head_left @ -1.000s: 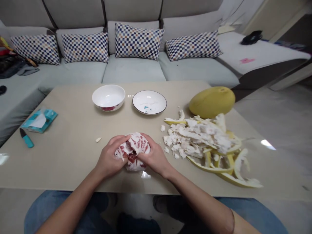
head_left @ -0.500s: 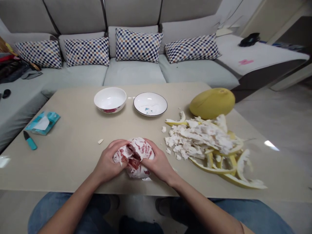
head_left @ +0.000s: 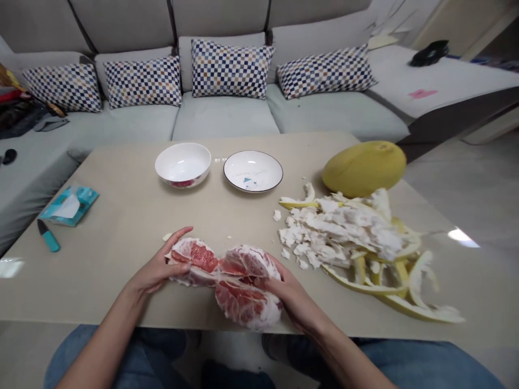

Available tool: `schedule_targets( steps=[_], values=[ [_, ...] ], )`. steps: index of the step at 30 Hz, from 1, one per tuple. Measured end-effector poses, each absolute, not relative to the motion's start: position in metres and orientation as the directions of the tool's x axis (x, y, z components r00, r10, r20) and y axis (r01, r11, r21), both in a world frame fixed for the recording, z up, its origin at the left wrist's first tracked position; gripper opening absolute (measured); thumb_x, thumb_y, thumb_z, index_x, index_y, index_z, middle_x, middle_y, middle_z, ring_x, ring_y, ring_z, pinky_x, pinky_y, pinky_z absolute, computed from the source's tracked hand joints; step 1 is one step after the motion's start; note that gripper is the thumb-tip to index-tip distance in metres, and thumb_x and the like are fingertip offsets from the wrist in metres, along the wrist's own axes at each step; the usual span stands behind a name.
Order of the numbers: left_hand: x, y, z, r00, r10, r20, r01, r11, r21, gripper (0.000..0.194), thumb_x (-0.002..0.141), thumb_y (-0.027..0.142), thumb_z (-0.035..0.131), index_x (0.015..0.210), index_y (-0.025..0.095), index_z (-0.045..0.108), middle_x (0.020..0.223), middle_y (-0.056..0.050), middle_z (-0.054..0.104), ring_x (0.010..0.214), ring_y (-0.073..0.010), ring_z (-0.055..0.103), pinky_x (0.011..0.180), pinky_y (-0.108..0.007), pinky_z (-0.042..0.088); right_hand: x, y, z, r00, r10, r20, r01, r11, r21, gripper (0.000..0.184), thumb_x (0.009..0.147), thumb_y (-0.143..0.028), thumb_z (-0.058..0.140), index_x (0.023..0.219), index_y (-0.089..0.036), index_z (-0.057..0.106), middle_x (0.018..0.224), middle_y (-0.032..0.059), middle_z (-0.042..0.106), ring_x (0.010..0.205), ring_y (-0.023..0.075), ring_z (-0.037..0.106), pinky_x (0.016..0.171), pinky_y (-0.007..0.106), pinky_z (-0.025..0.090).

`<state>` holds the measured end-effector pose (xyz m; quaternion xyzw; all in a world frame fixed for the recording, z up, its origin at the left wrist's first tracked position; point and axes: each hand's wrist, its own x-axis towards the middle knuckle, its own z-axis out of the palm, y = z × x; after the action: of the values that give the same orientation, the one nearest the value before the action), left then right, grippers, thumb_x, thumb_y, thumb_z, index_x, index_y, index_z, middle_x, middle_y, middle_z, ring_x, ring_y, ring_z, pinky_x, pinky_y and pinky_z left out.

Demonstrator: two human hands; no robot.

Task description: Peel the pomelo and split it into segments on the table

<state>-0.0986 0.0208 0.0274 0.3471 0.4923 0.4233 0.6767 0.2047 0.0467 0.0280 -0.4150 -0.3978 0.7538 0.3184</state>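
Note:
A peeled red pomelo [head_left: 243, 308] is spread apart between my two hands, close to the table's near edge, its red flesh and white membranes showing. My left hand [head_left: 156, 267] grips the smaller section on the left, thumb on top and index finger stretched out behind. Around the larger part on the right, my right hand [head_left: 290, 294] is closed, its thumb pressed into the split. The two parts still meet in the middle. Most of the fingers under the fruit are hidden.
White pith scraps [head_left: 344, 227] and yellow peel strips [head_left: 421, 308] lie at right, before a whole pomelo [head_left: 365, 168]. A white bowl [head_left: 183, 165] and a plate [head_left: 253, 172] stand at the back. Left are a tissue pack [head_left: 71, 205] and a teal-handled knife [head_left: 49, 236].
The pomelo has been pulled open much wider. My left hand moved left with its section, and my right hand shifted slightly right and nearer with the larger part.

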Motion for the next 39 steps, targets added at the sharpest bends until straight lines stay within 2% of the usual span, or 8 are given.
schedule_targets(
  steps=[5, 12, 20, 25, 28, 30, 34, 39],
  values=[
    [-0.098, 0.021, 0.009, 0.153, 0.922, -0.356, -0.421, 0.387, 0.820, 0.094, 0.064, 0.023, 0.089, 0.145, 0.032, 0.043, 0.131, -0.009, 0.065, 0.113, -0.0267, 0.066, 0.096, -0.034, 0.052, 0.204, 0.038, 0.033, -0.439, 0.773, -0.459, -0.265, -0.599, -0.756, 0.052, 0.069, -0.028, 0.077, 0.120, -0.022, 0.068, 0.115, 0.0089, 0.075, 0.108, 0.0302, 0.069, 0.096, 0.042, 0.050],
    [-0.068, 0.020, -0.004, 0.034, 0.902, -0.430, -0.699, 0.329, 0.635, 0.053, 0.071, 0.030, 0.084, 0.118, 0.018, 0.062, 0.108, -0.009, 0.074, 0.091, -0.0220, 0.073, 0.085, -0.034, 0.059, 0.194, 0.033, 0.038, -0.284, 0.753, -0.593, -0.351, -0.658, -0.667, 0.028, 0.054, -0.034, 0.085, 0.076, -0.016, 0.078, 0.065, 0.0066, 0.074, 0.066, 0.0254, 0.072, 0.070, 0.035, 0.057],
    [-0.081, 0.019, 0.029, -0.123, 0.901, -0.416, -0.615, 0.260, 0.744, 0.056, 0.066, 0.024, 0.089, 0.114, 0.017, 0.061, 0.103, -0.007, 0.074, 0.079, -0.0167, 0.072, 0.072, -0.027, 0.060, 0.176, 0.020, 0.031, -0.218, 0.759, -0.614, -0.390, -0.644, -0.658, 0.035, 0.051, -0.036, 0.086, 0.079, -0.016, 0.081, 0.083, 0.0116, 0.079, 0.080, 0.0331, 0.075, 0.082, 0.045, 0.059],
    [-0.102, 0.023, 0.034, -0.167, 0.912, -0.374, -0.634, 0.191, 0.749, 0.045, 0.070, 0.026, 0.085, 0.108, 0.014, 0.064, 0.098, -0.009, 0.075, 0.079, -0.0199, 0.073, 0.071, -0.029, 0.061, 0.170, 0.010, 0.016, -0.102, 0.795, -0.599, -0.448, -0.574, -0.686, 0.029, 0.052, -0.036, 0.085, 0.073, -0.018, 0.079, 0.075, 0.0106, 0.078, 0.083, 0.0350, 0.075, 0.086, 0.049, 0.059],
    [-0.133, 0.030, 0.039, -0.341, 0.897, -0.280, -0.631, 0.002, 0.776, 0.037, 0.073, 0.024, 0.081, 0.105, 0.015, 0.065, 0.105, -0.010, 0.074, 0.089, -0.0212, 0.073, 0.079, -0.031, 0.062, 0.192, 0.011, 0.004, 0.038, 0.821, -0.570, -0.504, -0.477, -0.720, 0.033, 0.058, -0.038, 0.082, 0.086, -0.022, 0.080, 0.074, 0.0075, 0.078, 0.083, 0.0329, 0.075, 0.087, 0.050, 0.059],
    [-0.151, 0.034, 0.042, -0.505, 0.827, -0.248, -0.561, -0.096, 0.822, 0.035, 0.073, 0.018, 0.080, 0.104, 0.016, 0.064, 0.104, -0.007, 0.074, 0.089, -0.0194, 0.073, 0.080, -0.032, 0.062, 0.211, 0.014, 0.000, 0.104, 0.830, -0.547, -0.525, -0.422, -0.740, 0.039, 0.064, -0.040, 0.078, 0.100, -0.025, 0.078, 0.086, 0.0073, 0.080, 0.088, 0.0316, 0.075, 0.088, 0.050, 0.058],
    [-0.157, 0.044, 0.039, -0.539, 0.789, -0.295, -0.530, -0.045, 0.847, 0.039, 0.072, 0.016, 0.079, 0.106, 0.018, 0.061, 0.105, -0.007, 0.073, 0.086, -0.0204, 0.072, 0.077, -0.042, 0.064, 0.235, 0.017, 0.000, 0.179, 0.830, -0.528, -0.518, -0.377, -0.768, 0.043, 0.070, -0.041, 0.076, 0.110, -0.026, 0.075, 0.103, 0.0072, 0.079, 0.097, 0.0306, 0.073, 0.089, 0.050, 0.058],
    [-0.149, 0.061, 0.027, -0.530, 0.804, -0.269, -0.466, -0.012, 0.885, 0.029, 0.078, 0.017, 0.072, 0.105, 0.016, 0.061, 0.108, -0.010, 0.070, 0.091, -0.0221, 0.071, 0.079, -0.045, 0.063, 0.223, 0.008, 0.007, 0.166, 0.820, -0.548, -0.488, -0.414, -0.768, 0.036, 0.064, -0.042, 0.082, 0.092, -0.020, 0.078, 0.096, 0.0088, 0.079, 0.092, 0.0308, 0.074, 0.089, 0.046, 0.058]
  ],
)
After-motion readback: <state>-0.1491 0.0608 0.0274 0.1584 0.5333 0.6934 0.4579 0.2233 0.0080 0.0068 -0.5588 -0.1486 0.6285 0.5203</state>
